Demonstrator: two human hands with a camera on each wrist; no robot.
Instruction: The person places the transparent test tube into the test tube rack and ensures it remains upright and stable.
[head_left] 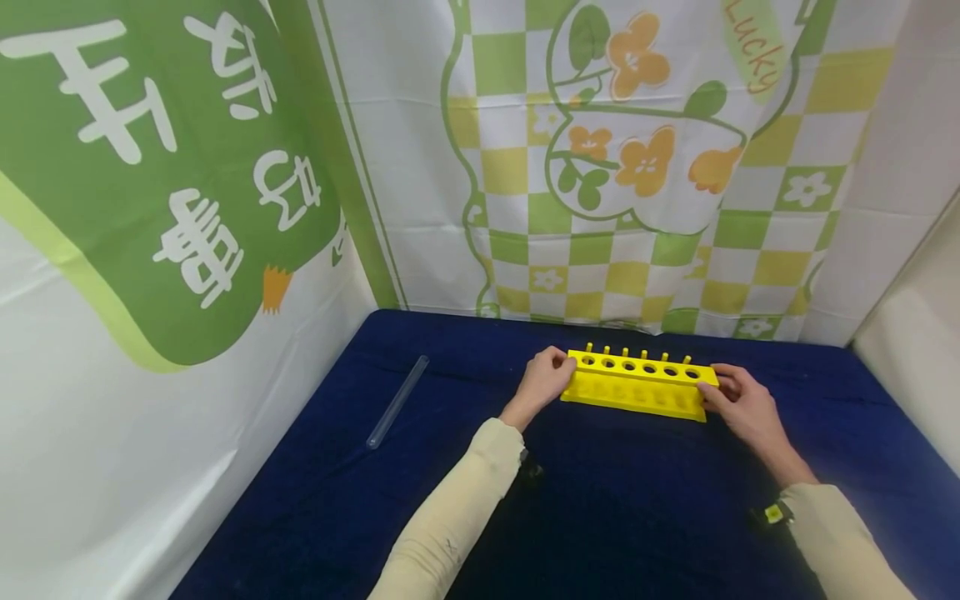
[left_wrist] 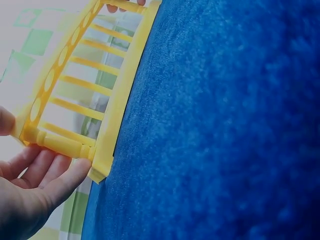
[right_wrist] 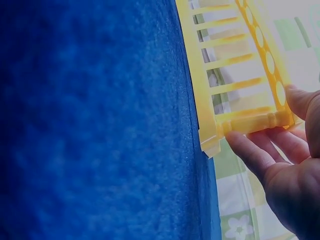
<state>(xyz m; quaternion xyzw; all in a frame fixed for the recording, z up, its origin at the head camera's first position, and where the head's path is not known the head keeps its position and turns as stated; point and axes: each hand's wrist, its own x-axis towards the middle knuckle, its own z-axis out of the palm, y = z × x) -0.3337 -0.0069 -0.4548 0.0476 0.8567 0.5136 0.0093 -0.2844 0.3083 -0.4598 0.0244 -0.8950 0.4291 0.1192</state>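
Note:
A yellow test tube rack (head_left: 637, 390) with a row of round holes on top and a row of pegs along its back is held at both ends. My left hand (head_left: 546, 379) grips its left end, thumb at the top plate and fingers around the end post, as the left wrist view shows on the rack (left_wrist: 65, 142). At the other end, my right hand (head_left: 746, 408) grips in the same way; in the right wrist view its fingers lie against the end post (right_wrist: 247, 122). The rack's base is right at the cloth. No tube stands in its holes.
A clear glass test tube (head_left: 397, 402) lies on the dark blue cloth (head_left: 465, 367) to the left of the hands. White and green printed curtains (head_left: 420, 167) hang behind the table and along its left side.

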